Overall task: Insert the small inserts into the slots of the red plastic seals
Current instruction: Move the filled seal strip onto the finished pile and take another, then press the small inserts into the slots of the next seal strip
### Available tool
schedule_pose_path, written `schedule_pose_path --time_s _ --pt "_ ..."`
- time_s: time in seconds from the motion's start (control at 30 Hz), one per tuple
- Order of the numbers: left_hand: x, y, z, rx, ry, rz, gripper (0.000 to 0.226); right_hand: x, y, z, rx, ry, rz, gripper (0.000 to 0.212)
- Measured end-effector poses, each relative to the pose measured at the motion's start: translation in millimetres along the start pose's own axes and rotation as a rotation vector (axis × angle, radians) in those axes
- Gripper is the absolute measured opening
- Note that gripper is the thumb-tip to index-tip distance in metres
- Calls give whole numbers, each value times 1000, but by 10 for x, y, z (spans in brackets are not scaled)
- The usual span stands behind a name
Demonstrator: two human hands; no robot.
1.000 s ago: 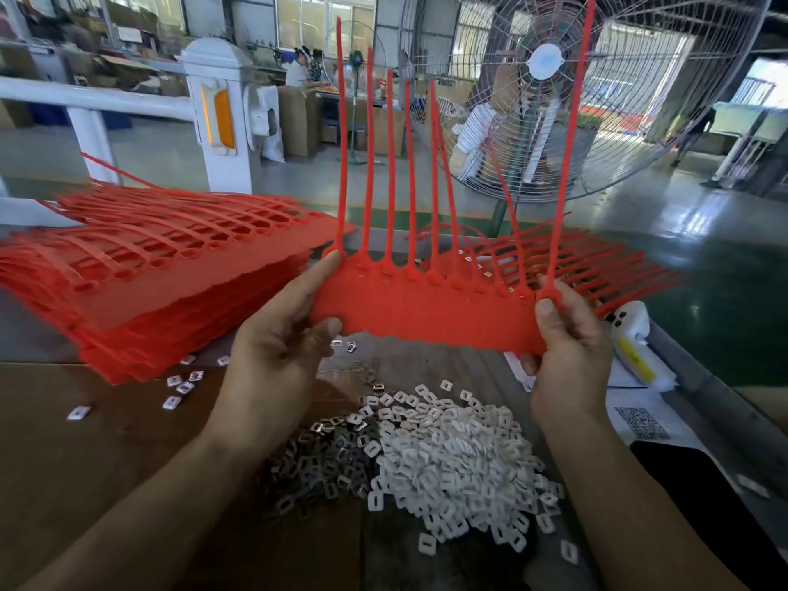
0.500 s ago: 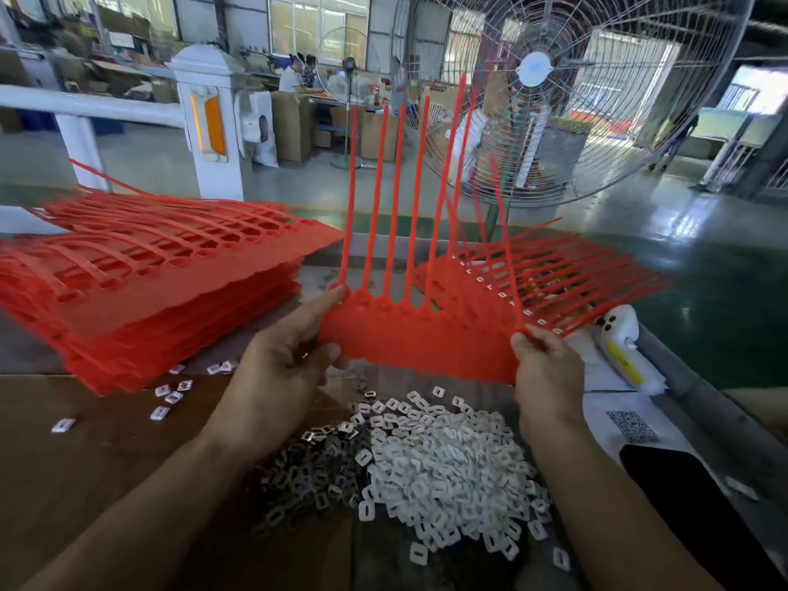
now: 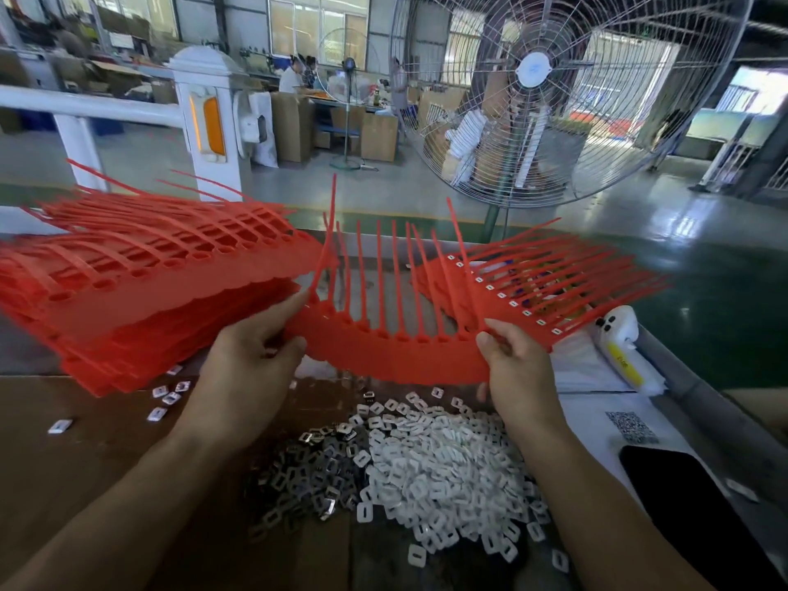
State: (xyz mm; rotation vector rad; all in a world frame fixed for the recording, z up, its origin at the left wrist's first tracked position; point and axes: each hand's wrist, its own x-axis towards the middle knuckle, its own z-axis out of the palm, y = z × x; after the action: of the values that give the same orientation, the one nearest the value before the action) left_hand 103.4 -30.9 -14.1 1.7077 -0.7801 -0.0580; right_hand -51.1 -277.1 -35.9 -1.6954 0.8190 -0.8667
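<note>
Presently, a strip of red plastic seals (image 3: pixel 396 356) is held above the desk (image 3: pixel 85 454), the left hand (image 3: pixel 251 360) pinching its left end between thumb and fingers and the right hand (image 3: pixel 518 368) pinching its right end likewise, fingers curled over the upper edge. The strip sags slightly between the two grips, its tails pointing away from the person; judged from this, it is held by the ends so that the row of slots faces up and stays reachable. No insert is seen in this strip's slots, so insertion appears not yet begun on it. Directly below lies a pile of white inserts (image 3: pixel 447 467), with a smaller heap of dark metal pieces (image 3: pixel 307 475) touching its left side; placement near the body suits quick picking. To the left stands a stack of seal strips (image 3: pixel 140 292) with open slots, probably unfilled stock. Beyond the right hand lies another stack (image 3: pixel 546 287) showing white inserts in its slots, probably finished work. A few loose inserts (image 3: pixel 166 398) lie beside the left stack. The desk is brown and worn; a black phone (image 3: pixel 699 509) and paper with a QR code (image 3: pixel 631 426) lie at right. The room is a factory hall with a large fan (image 3: pixel 554 96) behind.
</note>
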Motion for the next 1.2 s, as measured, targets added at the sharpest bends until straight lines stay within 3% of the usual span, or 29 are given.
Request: schedule_pose_path --time_s 0.23,0.4,0.63,1.0,1.2 --pt "-39 25 14 89 -45 73 61 -15 -31 -33 -56 12 25 30" --pt "-18 14 82 359 -101 124 66 -55 -11 -23 -118 18 61 31" --pt "66 -102 51 312 -114 -33 62 -52 -2 -23 -135 34 60 33" --pt "28 -11 41 534 -141 -105 49 6 5 -80 -170 50 60 30" --pt "36 -24 -23 418 -19 -175 27 -31 -37 -154 -296 -7 22 26"
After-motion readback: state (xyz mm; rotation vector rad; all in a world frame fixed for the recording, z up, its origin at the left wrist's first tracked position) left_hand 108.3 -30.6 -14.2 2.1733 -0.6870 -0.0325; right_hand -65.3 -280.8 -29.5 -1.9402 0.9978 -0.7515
